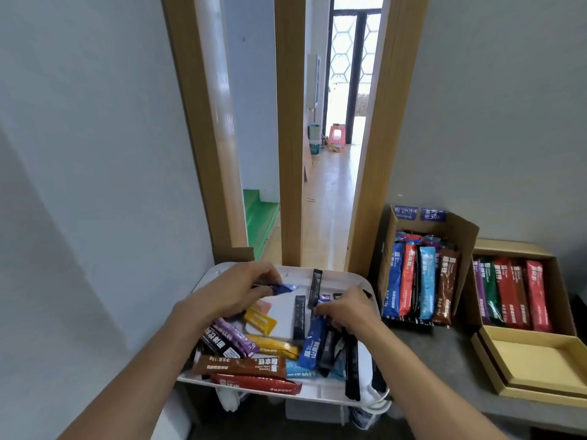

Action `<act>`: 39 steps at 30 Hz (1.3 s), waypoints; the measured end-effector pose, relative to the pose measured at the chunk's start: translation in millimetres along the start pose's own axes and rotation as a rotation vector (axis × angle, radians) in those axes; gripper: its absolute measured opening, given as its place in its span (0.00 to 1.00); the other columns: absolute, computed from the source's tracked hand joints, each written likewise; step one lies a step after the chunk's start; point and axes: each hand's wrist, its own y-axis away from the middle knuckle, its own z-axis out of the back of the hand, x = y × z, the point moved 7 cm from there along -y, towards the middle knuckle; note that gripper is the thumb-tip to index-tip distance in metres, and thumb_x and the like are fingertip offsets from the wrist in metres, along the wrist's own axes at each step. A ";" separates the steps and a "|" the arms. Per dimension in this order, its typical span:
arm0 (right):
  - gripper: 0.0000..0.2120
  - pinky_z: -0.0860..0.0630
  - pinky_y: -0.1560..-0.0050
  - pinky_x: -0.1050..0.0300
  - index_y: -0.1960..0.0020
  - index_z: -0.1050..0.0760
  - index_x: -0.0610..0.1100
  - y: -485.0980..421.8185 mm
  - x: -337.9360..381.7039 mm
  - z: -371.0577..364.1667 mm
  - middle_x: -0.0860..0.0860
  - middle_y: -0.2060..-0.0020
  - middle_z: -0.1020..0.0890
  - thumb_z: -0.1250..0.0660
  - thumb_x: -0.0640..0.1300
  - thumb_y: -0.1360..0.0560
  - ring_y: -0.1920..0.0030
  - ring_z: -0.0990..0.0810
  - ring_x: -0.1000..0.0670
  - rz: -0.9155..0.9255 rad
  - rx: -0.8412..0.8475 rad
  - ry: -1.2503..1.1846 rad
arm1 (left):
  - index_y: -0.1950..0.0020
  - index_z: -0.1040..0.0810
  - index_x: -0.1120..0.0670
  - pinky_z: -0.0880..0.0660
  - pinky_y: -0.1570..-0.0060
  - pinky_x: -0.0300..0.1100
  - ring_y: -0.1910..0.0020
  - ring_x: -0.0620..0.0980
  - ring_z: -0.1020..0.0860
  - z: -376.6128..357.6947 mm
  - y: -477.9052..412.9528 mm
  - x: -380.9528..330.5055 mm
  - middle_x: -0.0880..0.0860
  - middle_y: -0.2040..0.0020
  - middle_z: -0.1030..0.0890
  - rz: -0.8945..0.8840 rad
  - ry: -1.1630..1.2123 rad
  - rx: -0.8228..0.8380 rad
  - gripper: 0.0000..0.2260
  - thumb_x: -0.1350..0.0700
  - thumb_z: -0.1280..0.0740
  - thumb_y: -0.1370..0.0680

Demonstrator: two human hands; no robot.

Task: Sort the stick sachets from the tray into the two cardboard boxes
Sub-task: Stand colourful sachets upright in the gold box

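A white tray (320,393) holds several stick sachets in many colours: brown (238,366), red (257,384), yellow (273,344), purple, black (299,317). My left hand (232,293) hovers over the tray's far left and is shut on a dark blue sachet (284,288). My right hand (347,309) rests on the tray's right side, fingers pinching the top of another blue sachet (313,342). To the right stand two cardboard boxes: an open brown box (460,230) with upright blue, red and brown sachets, and a flat yellow box (559,271) with red, green and purple sachets.
The yellow box's lid (536,360) lies in front of it on the grey counter (444,369). The tray sits on a low white stand beside the counter. Wooden door frames (290,154) and a hallway lie straight ahead. White walls stand left and right.
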 end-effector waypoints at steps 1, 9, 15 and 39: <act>0.21 0.26 0.71 0.59 0.49 0.19 0.39 0.9 0.7 0.3 0.45 0.60 0.13 0.18 0.52 0.31 0.66 0.16 0.50 -0.003 0.000 -0.018 | 0.44 0.21 0.42 0.24 0.45 0.38 0.46 0.40 0.20 5.9 1.0 4.0 0.41 0.45 0.18 0.030 0.007 -0.022 0.08 0.56 0.32 0.18; 0.14 0.26 0.66 0.56 0.54 0.16 0.38 11.5 9.9 5.3 0.44 0.61 0.13 0.22 0.50 0.27 0.65 0.18 0.49 0.070 -0.062 -0.309 | 0.51 0.29 0.42 0.30 0.56 0.38 0.52 0.46 0.24 -4.2 8.1 24.4 0.45 0.50 0.24 0.158 -0.113 0.069 0.16 0.63 0.32 0.26; 0.09 0.17 0.60 0.54 0.53 0.20 0.38 31.3 24.2 14.1 0.41 0.55 0.13 0.24 0.43 0.24 0.57 0.13 0.45 0.113 0.019 -0.671 | 0.27 0.26 0.40 0.28 0.32 0.46 0.36 0.48 0.29 -23.2 9.5 27.5 0.45 0.37 0.30 0.189 -0.281 0.230 0.30 0.54 0.24 0.27; 0.30 0.17 0.48 0.49 0.44 0.22 0.49 107.0 76.3 -76.9 0.51 0.49 0.15 0.19 0.65 0.36 0.52 0.17 0.50 0.704 0.350 0.409 | 0.35 0.31 0.60 0.20 0.48 0.38 0.50 0.45 0.13 56.8 28.2 15.0 0.48 0.54 0.11 0.022 0.774 -0.494 0.15 0.51 0.39 0.14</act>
